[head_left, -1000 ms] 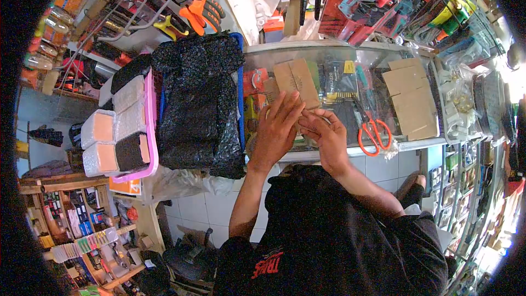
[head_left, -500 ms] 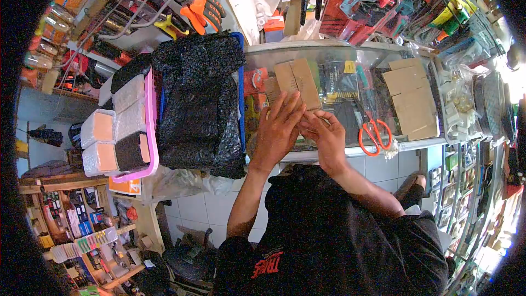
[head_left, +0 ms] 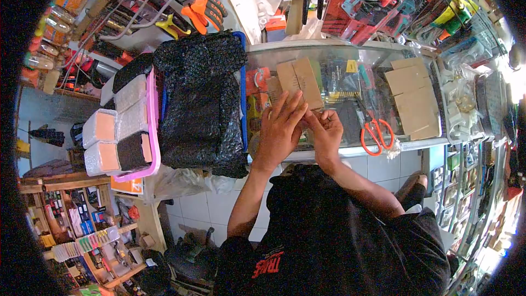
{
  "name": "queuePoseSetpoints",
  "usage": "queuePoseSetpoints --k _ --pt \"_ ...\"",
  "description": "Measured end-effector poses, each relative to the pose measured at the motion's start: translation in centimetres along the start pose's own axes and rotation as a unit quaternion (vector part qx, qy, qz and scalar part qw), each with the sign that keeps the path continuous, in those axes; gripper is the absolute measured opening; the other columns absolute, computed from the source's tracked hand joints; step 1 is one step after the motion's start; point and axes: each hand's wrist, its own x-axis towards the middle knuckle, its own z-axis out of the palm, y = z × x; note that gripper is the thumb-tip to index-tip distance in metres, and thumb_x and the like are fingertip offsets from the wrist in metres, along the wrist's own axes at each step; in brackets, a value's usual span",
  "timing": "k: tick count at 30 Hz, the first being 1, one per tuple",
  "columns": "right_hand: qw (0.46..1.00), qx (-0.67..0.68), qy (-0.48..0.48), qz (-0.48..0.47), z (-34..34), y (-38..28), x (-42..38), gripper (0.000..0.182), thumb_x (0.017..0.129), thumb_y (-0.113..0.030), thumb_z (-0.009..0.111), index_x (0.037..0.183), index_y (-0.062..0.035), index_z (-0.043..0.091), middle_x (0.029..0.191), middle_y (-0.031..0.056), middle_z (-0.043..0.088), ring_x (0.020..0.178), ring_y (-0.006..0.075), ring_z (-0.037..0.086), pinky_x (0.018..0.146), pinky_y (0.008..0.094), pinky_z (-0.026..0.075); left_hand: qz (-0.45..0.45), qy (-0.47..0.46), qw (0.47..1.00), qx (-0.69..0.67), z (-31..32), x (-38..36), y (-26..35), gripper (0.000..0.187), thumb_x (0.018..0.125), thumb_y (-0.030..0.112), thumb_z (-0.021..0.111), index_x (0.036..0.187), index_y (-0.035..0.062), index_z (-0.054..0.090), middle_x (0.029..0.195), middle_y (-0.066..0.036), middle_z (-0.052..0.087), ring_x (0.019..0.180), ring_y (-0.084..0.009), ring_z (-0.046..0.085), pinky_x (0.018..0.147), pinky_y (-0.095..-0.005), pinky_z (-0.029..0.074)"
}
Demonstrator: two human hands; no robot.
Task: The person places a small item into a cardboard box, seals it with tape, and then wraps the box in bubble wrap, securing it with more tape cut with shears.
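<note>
Two hands meet over the front edge of a glass counter (head_left: 350,49). The left hand (head_left: 279,131) lies with its fingers spread wide and flat, tips reaching the lower edge of a folded cardboard piece (head_left: 300,81) that rests on the glass just beyond them. The right hand (head_left: 327,131) touches the left, its fingers curled in tight at the tips; whether they pinch anything cannot be told, since whatever lies between the two hands is too small and covered by the knuckles.

The cardboard piece is brown, creased into flat panels, its near edge partly hidden by the left fingertips. Goods under the glass are blurred by reflections. Orange-handled scissors (head_left: 375,131) lie on the counter to the right of the hands, with a stack of flat cardboard sheets (head_left: 412,96) beyond them. Left of the hands sits a bundle of black bubble wrap (head_left: 200,98), then a pink tray (head_left: 150,126) of wrapped blocks. Packaged tools hang on the wall behind, and the floor is white tile.
</note>
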Motion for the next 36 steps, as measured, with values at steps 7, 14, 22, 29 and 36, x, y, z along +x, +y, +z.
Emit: queuePoseSetpoints --k 7,14,22,29,36 --pt "0.998 -0.042 -0.015 -0.053 -0.2 0.6 0.3 0.033 0.095 0.007 0.070 0.093 -0.0096 0.042 0.098 0.0099 0.069 0.091 0.0148 0.068 0.079 0.0307 0.058 -0.002 -0.003 1.000 -0.013 0.1 0.0 0.0 0.063 0.082 0.003 0.069 0.144 0.0121 0.059 0.160 -0.006 0.046 0.150 -0.0349 0.036 0.110 -0.0549 0.039" --pt "0.996 -0.057 -0.015 -0.074 0.3 0.4 0.4 0.034 0.096 0.003 0.071 0.095 -0.0096 0.040 0.094 0.0104 0.069 0.086 0.0098 0.065 0.071 0.0242 0.054 0.000 -0.008 1.000 -0.013 -0.2 0.2 0.3 0.060 0.083 0.002 0.067 0.142 0.0094 0.060 0.160 -0.006 0.046 0.151 -0.0370 0.035 0.111 -0.0546 0.038" --pt "0.981 -0.178 0.010 -0.075 -0.8 1.6 2.2 0.038 0.091 -0.005 0.080 0.088 -0.0102 0.042 0.079 0.0027 0.058 0.073 0.0078 0.053 0.060 0.0259 0.048 0.012 0.024 1.000 -0.005 0.1 0.6 -0.1 0.043 0.092 0.008 0.066 0.135 0.0073 0.063 0.156 -0.007 0.051 0.146 -0.0375 0.040 0.111 -0.0545 0.037" --pt "0.952 -0.292 -0.021 -0.088 -2.1 1.8 2.9 0.026 0.093 -0.001 0.073 0.089 -0.0063 0.048 0.082 0.0039 0.059 0.075 0.0112 0.055 0.065 0.0307 0.051 0.012 0.116 0.993 -0.005 1.4 3.1 -0.9 0.016 0.092 0.018 0.073 0.096 0.0031 0.072 0.143 -0.008 0.060 0.134 -0.0355 0.049 0.108 -0.0534 0.038" --pt "0.962 -0.265 -0.056 -0.042 -5.1 -1.3 2.3 0.019 0.100 0.000 0.065 0.101 -0.0069 0.047 0.095 0.0047 0.063 0.088 0.0134 0.069 0.063 0.0270 0.056 0.052 0.102 0.993 0.010 1.5 4.5 -1.2 0.013 0.084 0.014 0.077 0.081 0.0057 0.068 0.147 -0.005 0.056 0.137 -0.0362 0.047 0.108 -0.0524 0.039"
